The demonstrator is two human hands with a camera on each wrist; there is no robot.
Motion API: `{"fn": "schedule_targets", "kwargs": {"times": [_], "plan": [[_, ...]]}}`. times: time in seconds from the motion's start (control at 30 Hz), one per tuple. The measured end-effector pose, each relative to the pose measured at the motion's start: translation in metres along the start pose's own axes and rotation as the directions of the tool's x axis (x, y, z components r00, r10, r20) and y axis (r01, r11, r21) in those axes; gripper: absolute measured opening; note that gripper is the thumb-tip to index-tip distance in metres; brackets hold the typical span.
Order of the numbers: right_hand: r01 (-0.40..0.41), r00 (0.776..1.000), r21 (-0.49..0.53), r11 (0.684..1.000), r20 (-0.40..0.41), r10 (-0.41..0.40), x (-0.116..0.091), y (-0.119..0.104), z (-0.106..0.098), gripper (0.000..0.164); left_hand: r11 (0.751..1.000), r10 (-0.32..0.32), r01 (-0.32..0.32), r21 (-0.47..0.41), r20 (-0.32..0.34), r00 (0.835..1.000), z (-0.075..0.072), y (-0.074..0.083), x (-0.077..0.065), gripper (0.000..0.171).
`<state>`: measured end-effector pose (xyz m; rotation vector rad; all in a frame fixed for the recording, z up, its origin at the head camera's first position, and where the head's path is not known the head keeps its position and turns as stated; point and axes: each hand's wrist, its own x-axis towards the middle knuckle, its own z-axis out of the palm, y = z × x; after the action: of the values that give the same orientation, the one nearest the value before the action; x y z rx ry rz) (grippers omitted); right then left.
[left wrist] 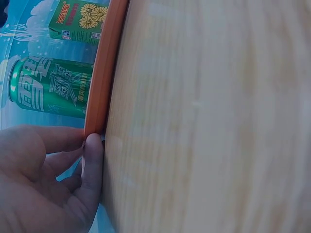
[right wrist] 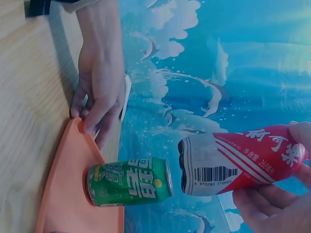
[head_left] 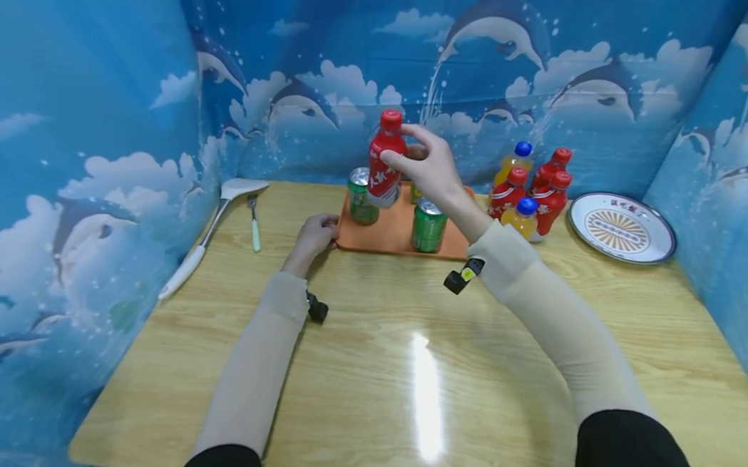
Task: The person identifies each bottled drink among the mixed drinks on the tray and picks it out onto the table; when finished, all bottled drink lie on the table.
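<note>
My right hand (head_left: 434, 167) grips a red-labelled cola bottle (head_left: 383, 164) and holds it upright above the orange tray (head_left: 383, 242). At the tray's front left corner, my left hand (head_left: 314, 237) pinches the rim between thumb and fingers, as the left wrist view shows. On the tray stand one green soda can (head_left: 362, 211) at the left, just under the raised bottle, and another green can (head_left: 428, 228) near the front edge. A green drink carton (left wrist: 80, 22) with yellow flowers also stands there, mostly hidden behind the right hand's side in the head view.
Right of the tray, red cola bottles (head_left: 551, 201) and orange drink bottles with blue caps (head_left: 520, 215) stand grouped. Beyond them lies a patterned plate (head_left: 623, 229). A long-handled spatula (head_left: 210, 230) and a small green-handled fork (head_left: 255, 228) lie left. Dolphin-print curtains (head_left: 333, 59) enclose the table.
</note>
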<state>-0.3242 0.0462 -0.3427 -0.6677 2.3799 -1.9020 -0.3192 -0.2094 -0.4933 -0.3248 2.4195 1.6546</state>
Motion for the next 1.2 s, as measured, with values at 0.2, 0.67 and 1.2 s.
{"fn": "schedule_targets", "kwargs": {"times": [0.2, 0.67, 1.2], "plan": [[-0.059, 0.997, 0.155, 0.986, 0.062, 0.05, -0.007, -0.001, -0.009, 0.055, 1.0, -0.002, 0.002, -0.009, 0.008, 1.0, -0.001, 0.0, 0.0, 0.055], [-0.228, 0.95, 0.436, 0.871, 0.295, 0.102, -0.022, 0.002, -0.028, 0.058, 1.0, -0.006, 0.006, -0.002, 0.013, 1.0, 0.0, 0.002, -0.004, 0.054], [-0.206, 0.946, 0.532, 0.822, 0.324, 0.027, -0.04, 0.0, -0.05, 0.059, 1.0, -0.022, 0.022, -0.014, 0.003, 1.0, 0.0, 0.001, -0.004, 0.053]]}}
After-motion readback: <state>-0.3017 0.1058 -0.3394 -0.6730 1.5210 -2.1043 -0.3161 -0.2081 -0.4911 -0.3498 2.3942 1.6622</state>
